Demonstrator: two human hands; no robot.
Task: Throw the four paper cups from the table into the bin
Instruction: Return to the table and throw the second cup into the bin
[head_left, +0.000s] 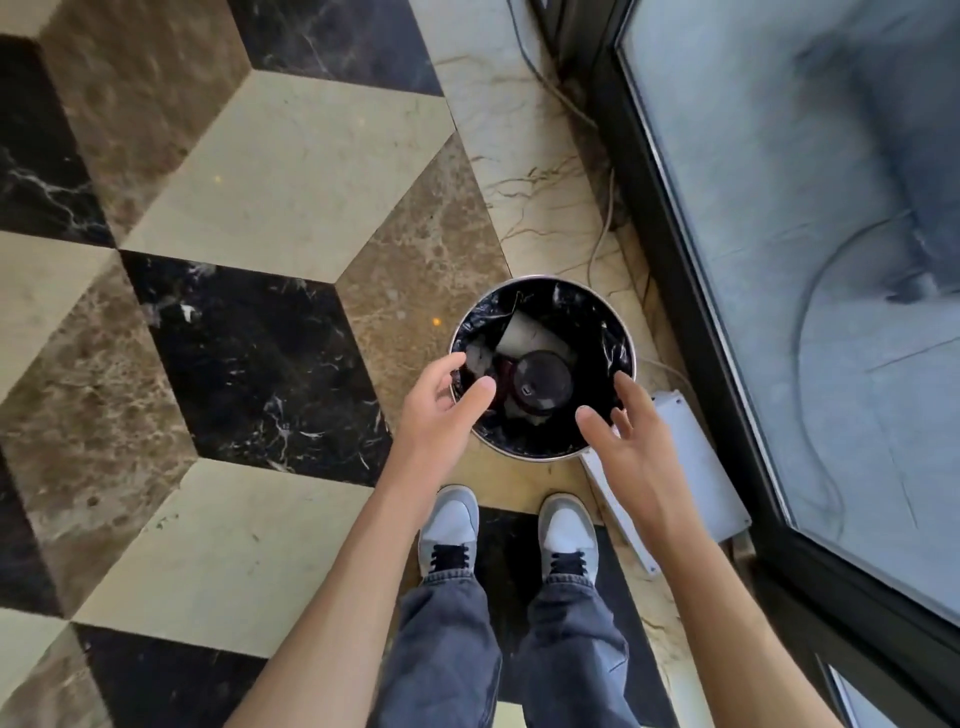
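Standing over the patterned marble floor (270, 171), person faces a round metal bin (524, 454) with black liner; inside lie a white paper cup (519, 332) on its side and a black-lidded cup (543, 382). Cups look light, crushable; best held round the wall. Left hand (441, 410) and right hand (631, 441) hover above rim, fingers spread, empty.

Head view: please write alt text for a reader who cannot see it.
Two empty, open hands, left hand and right hand, hover over a round metal bin with a black liner, holding a white paper cup and a black-lidded cup. The person stands on patterned marble floor.
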